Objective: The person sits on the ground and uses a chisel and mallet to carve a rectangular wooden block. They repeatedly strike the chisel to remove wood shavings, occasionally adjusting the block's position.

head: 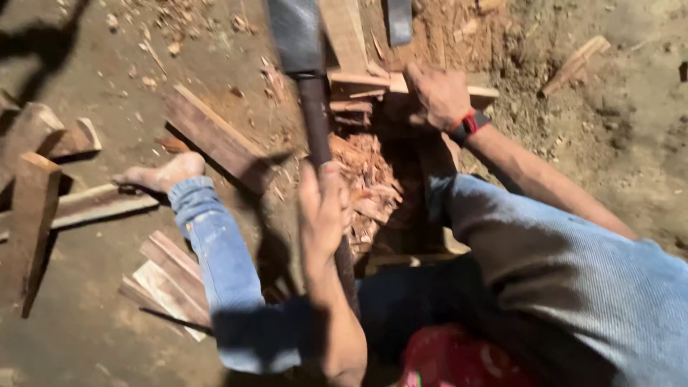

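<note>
nearest the camera sat a patch of red patterned cloth [451,358] in the lap, between two legs in faded blue jeans. the left leg ran out to one bare foot [163,172] resting on the dirt ground [86,337]. the left hand [324,209] was wrapped tight around the dark round handle of a single axe [315,122], fingers fully closed on the shaft, with the blurred grey metal head up near the top edge. just beyond that hand lay one heap of reddish wood chips [367,179].

farther out, the right hand [438,93], wearing one red and black wristband [469,123], pressed down on a pale squared length of wood [358,79] lying crosswise above the heap, fingers curled over it. how firm the hold was, i could not tell.

judging by the layout, the chopping looked partly done: chips had piled up and split pieces lay around, while the pale length under the right hand looked whole and uncut.

counted: one stack of about four thin pale slats [168,276] by the left knee, roughly three heavier brown planks [32,208] at the left edge, one long brown board [215,140] past the foot, and one stray stick [575,64] at the far right.
</note>
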{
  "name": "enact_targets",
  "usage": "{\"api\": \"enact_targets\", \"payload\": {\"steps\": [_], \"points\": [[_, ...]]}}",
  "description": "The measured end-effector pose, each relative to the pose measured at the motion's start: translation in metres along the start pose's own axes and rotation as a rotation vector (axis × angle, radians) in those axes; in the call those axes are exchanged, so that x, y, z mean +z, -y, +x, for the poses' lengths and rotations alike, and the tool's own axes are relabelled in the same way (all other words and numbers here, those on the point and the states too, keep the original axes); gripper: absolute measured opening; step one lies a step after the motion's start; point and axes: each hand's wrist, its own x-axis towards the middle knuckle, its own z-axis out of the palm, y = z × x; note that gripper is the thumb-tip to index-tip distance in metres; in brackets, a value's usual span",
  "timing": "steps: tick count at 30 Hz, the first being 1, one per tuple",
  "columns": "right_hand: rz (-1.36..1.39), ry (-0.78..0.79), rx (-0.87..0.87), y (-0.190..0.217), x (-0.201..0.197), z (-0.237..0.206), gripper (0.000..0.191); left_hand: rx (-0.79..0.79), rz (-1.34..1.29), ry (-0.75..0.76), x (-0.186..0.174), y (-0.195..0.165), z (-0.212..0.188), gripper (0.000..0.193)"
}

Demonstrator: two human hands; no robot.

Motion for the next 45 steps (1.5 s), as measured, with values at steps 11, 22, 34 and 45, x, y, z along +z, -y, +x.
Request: {"api": "enact_targets", "payload": {"steps": [11, 22, 34, 45], "points": [[-0.081, 0.173, 0.086, -0.003, 0.007, 0.001, 0.096, 0.015, 0.131, 0.026, 0.009, 0.001, 0.007, 0.034], [-0.108, 0.127, 0.073, -0.002, 0.003, 0.002, 0.087, 0.423, 0.021, 0.072, -0.022, -0.038, -0.027, 0.039], [-0.008, 0.191, 0.055, -0.016, 0.01, 0.025, 0.074, -0.15, 0.285, -0.061, -0.013, 0.096, 0.026, 0.024], [0.162, 0.463, 0.179, -0.041, 0.017, 0.057, 0.096, -0.156, -0.088, -0.096, -0.046, 0.117, 0.028, 0.028]]}}
